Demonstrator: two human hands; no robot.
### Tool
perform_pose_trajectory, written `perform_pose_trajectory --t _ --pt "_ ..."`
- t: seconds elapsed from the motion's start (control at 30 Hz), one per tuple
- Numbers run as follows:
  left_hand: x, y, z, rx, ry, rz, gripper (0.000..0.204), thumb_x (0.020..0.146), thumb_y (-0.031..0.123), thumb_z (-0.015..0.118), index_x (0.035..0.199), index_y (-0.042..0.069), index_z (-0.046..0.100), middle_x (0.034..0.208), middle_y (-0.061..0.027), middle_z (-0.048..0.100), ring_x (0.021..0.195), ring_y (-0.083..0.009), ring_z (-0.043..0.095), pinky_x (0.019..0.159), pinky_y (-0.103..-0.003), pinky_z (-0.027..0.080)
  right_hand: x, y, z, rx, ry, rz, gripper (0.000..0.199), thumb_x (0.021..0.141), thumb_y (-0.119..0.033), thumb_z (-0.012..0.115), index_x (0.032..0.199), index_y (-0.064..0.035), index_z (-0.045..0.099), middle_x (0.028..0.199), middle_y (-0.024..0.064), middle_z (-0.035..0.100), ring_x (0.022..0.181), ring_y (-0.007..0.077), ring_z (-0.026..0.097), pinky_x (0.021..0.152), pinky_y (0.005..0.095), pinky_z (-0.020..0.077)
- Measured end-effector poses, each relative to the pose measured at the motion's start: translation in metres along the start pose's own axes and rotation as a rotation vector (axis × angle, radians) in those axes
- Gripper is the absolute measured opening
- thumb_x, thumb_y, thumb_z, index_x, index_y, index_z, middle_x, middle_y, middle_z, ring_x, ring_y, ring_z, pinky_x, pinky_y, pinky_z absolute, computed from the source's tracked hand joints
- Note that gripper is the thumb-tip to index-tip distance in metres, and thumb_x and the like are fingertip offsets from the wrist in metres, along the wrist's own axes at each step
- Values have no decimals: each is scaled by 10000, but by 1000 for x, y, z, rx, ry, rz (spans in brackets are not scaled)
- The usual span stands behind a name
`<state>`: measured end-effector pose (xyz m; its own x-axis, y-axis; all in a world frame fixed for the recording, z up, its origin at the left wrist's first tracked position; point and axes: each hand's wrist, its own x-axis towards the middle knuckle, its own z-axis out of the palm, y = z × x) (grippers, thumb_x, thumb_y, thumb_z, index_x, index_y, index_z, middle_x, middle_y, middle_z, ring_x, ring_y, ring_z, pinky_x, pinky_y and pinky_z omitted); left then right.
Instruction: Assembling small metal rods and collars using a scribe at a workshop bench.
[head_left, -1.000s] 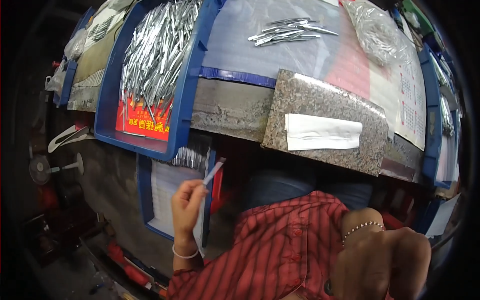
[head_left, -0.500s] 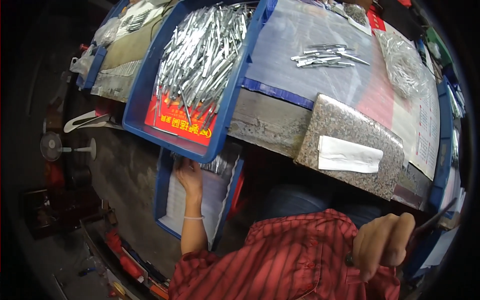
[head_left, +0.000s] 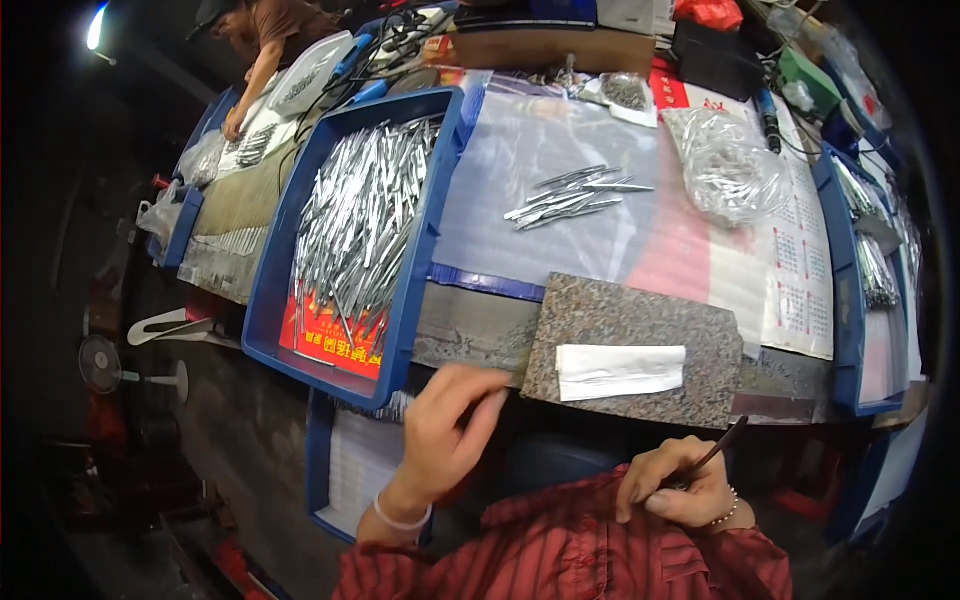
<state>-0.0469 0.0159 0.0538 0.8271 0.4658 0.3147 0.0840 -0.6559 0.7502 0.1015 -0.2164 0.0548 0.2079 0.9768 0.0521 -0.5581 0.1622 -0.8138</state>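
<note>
My left hand (head_left: 448, 430) hovers between the front corner of the large blue tray and the granite slab (head_left: 640, 312). Its fingers are bent, the thumb stands apart from them, and nothing shows in its grasp. In front of my red striped shirt, my right hand (head_left: 685, 482) is closed round a dark slim stick-like tool (head_left: 735, 437), which points up and right. A folded white cloth (head_left: 620, 372) lies on the slab. Many slim silver metal pieces (head_left: 365, 220) fill the large blue tray (head_left: 262, 310). A small pile of similar pieces (head_left: 570, 196) rests on the plastic-covered bench.
Below the bench edge sits a lower blue tray (head_left: 318, 465) with a pale liner and silver pieces. Clear plastic bags (head_left: 730, 180) lie at right, near another blue tray (head_left: 850, 330). At the far left a co-worker's hand (head_left: 233, 122) reaches to metal pieces.
My left hand has come up out of the lower tray and moved right, towards the slab. My right hand has moved down and left, still holding the dark tool. The view has shifted.
</note>
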Motion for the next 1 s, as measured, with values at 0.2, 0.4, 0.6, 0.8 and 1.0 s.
perform_pose_trajectory --t 0.2,0.4,0.6,0.8,1.0 --pt "145 -30 74 -3 61 146 169 828 18 625 992 1 662 913 -148 644 816 -276 639 733 -328 493 -35 -3 -3 -103 126 -13 67 885 19 598 945 49 596 867 165 680 756 194 655 675 309 521" --pt "231 -92 123 418 42 40 221 801 147 683 990 35 690 971 -171 648 935 -329 635 820 -398 496 -75 9 -15 -7 374 59 53 902 3 588 936 43 590 859 165 679 544 57 504 494 198 398" --pt "259 -113 127 372 -310 -110 209 746 201 741 844 21 702 815 -201 688 824 -358 667 760 -430 511 -81 6 -29 2 408 82 54 906 -7 593 938 37 588 849 152 681 542 48 492 494 196 397" --pt "254 -102 118 463 -288 -60 188 802 189 696 849 11 656 833 -228 673 823 -394 650 750 -445 502 -71 5 -29 -117 344 126 87 913 -46 614 944 36 614 864 101 692 686 100 632 614 226 503" --pt "204 -39 86 111 -29 12 125 852 91 655 876 0 573 768 -190 655 749 -322 667 667 -380 509 -64 2 -25 -289 349 101 64 904 -17 602 948 29 598 865 121 686 675 97 603 600 226 478"
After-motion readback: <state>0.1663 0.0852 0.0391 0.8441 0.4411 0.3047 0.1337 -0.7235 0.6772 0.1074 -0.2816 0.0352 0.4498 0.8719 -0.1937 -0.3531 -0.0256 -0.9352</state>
